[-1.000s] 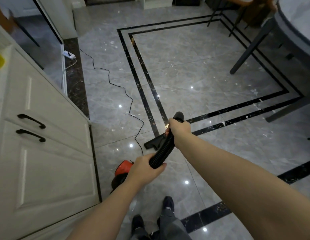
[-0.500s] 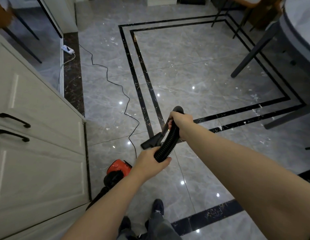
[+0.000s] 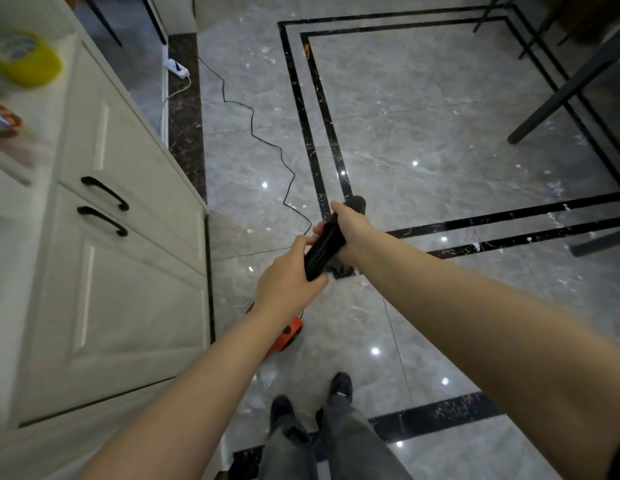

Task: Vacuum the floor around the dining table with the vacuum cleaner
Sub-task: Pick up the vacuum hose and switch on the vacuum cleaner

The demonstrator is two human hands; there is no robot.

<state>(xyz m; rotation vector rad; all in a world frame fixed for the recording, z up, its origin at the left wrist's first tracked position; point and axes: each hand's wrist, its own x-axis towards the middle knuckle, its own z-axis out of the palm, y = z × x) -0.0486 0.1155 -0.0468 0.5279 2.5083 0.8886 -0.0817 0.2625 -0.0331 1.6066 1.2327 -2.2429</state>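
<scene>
Both hands hold the vacuum's black ribbed hose [image 3: 321, 251] at the middle of the view. My left hand [image 3: 288, 276] grips its lower end; my right hand [image 3: 350, 231] grips it higher up, near the black handle end [image 3: 357, 203]. The black floor nozzle [image 3: 341, 270] shows just below my right hand, mostly hidden. The orange vacuum body [image 3: 284, 336] sits on the grey marble floor under my left forearm. Its thin black cord [image 3: 253, 129] snakes back to a white power strip [image 3: 177, 66]. Dark dining table legs [image 3: 558, 95] stand at the upper right.
A white cabinet [image 3: 128, 258] with black handles fills the left side; a yellow container [image 3: 26, 58] sits on its top. White specks of debris lie along the black floor inlay lines [image 3: 509, 216]. My feet [image 3: 308, 400] are at the bottom centre.
The view has swung down and left toward the cabinet. My hands have drawn closer together on the hose, and the nozzle now sits nearer, under my right hand.
</scene>
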